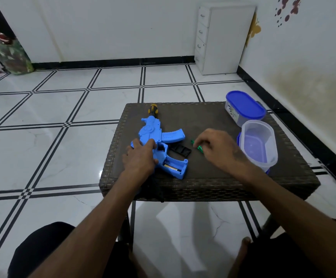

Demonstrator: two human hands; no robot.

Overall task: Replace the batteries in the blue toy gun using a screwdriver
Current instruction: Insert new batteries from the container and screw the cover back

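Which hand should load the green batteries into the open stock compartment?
Right. The right hand already pinches the green batteries beside the black cover, a short move from the open compartment. The left hand grips the blue toy gun, steadying it.

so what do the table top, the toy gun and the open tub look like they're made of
Table top: woven wicker or rattan-style weave, dark brown and matte; the edge shows a plaited pattern, possibly synthetic.
Toy gun: moulded plastic, solid bright blue with a slight sheen.
Open tub: thin clear plastic; you can see through its walls.
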